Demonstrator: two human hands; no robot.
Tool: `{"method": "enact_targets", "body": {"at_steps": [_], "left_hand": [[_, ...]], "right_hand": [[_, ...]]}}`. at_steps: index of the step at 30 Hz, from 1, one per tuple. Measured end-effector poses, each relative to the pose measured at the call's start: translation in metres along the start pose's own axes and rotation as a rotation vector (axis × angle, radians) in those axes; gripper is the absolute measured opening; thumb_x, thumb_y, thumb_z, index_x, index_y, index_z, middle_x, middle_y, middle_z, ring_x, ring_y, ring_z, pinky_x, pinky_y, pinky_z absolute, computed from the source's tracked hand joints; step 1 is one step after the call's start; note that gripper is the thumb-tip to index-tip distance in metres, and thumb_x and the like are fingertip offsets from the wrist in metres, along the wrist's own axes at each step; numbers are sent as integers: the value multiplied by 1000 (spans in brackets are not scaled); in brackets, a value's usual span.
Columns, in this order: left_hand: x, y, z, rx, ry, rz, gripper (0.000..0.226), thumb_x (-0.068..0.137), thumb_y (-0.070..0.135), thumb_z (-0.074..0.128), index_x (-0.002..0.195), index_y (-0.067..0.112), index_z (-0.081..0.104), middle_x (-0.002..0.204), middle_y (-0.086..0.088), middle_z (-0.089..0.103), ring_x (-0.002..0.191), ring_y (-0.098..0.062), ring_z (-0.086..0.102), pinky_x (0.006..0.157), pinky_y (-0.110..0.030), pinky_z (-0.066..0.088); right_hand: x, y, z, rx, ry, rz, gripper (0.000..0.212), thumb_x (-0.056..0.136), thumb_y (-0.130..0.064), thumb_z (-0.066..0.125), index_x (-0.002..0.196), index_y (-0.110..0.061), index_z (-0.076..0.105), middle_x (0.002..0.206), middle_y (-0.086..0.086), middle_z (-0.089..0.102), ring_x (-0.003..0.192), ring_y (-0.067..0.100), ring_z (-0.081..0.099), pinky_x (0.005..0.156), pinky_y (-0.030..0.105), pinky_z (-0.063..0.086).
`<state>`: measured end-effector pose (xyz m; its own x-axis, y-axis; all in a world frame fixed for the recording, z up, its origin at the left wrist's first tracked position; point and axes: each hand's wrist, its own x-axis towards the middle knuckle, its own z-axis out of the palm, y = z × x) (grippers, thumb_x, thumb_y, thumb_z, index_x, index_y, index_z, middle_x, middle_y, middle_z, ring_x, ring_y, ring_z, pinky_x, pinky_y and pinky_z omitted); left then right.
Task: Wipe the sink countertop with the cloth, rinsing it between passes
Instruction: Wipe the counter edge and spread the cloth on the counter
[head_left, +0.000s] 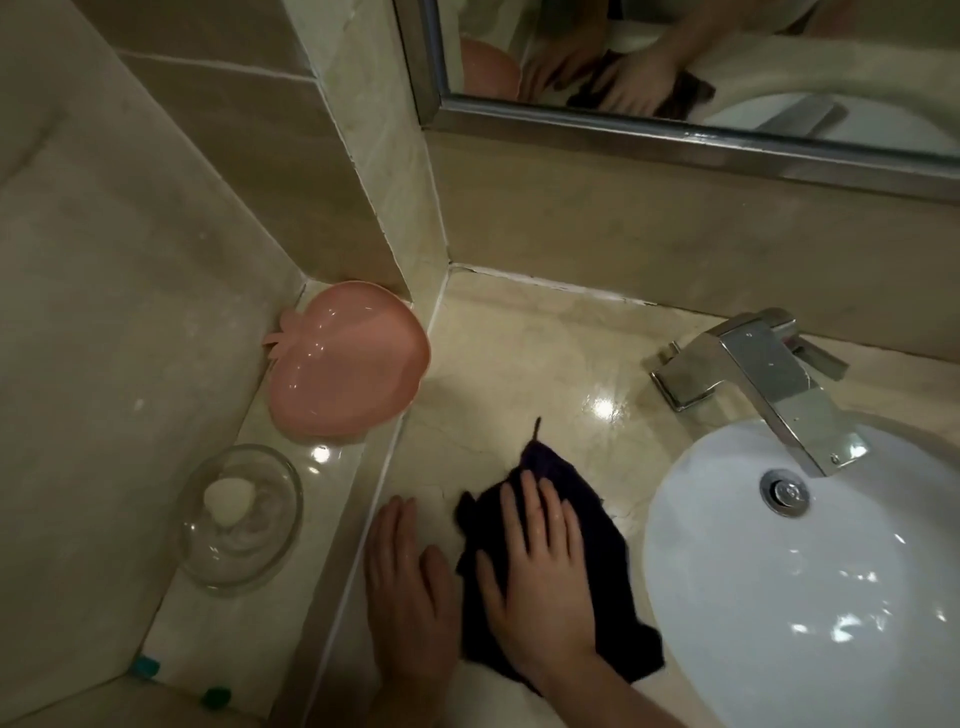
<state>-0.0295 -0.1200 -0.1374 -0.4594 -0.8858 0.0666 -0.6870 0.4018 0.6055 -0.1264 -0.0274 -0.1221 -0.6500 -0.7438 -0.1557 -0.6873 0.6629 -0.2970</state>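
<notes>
Flat right hand (540, 577) on cloth (597, 525)

I find no writing, label, brand mark, number or sign that I can read anywhere in this view.
</notes>
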Motion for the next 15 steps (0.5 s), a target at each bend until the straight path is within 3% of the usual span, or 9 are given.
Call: {"method": "enact_targets", "body": {"at_steps": [3,5,6,9,12,15], "left_hand": [[0,-1,0,-17,-15,5,52,99,31,34,142,6,51,149,-10,48,138,-26,41,112,-46,39],[0,-1,0,-21,-7,39,50,99,28,37,141,6,51,149,-8,47,140,-26,41,114,-41,34],[0,-1,0,-22,-5,40,49,99,26,38,142,7,51,150,-7,46,140,-25,40,116,-38,32],[-1,1,0,-40,-9,17,50,98,26,38,144,11,49,151,-3,44,142,-21,37,119,-30,25],[-2,0,0,-67,-20,15,51,98,29,37,146,14,46,152,0,42,143,-19,35,119,-35,28],[-2,-2,0,-96,-6,23,51,98,31,38,146,13,46,152,-1,43,144,-17,34,118,-40,31]], "right_hand": [[23,20,-11,59,-93,-313,72,97,-62,39,158,-24,28,167,4,14,156,22,4,124,44,6],[63,49,-23,54,-112,-480,75,93,-65,45,157,-26,31,166,3,19,155,23,11,124,46,11],[89,64,-28,37,-68,-479,75,92,-64,48,155,-25,36,165,5,25,153,27,18,123,49,15],[155,91,-42,-16,73,-148,71,96,-62,35,155,-24,34,164,9,28,152,31,21,125,48,9],[176,74,-39,-34,185,150,67,99,-54,26,156,-21,31,164,10,25,152,30,16,125,47,6],[163,32,-29,2,192,164,70,98,-56,25,157,-18,30,165,13,22,152,33,14,124,50,4]]}}
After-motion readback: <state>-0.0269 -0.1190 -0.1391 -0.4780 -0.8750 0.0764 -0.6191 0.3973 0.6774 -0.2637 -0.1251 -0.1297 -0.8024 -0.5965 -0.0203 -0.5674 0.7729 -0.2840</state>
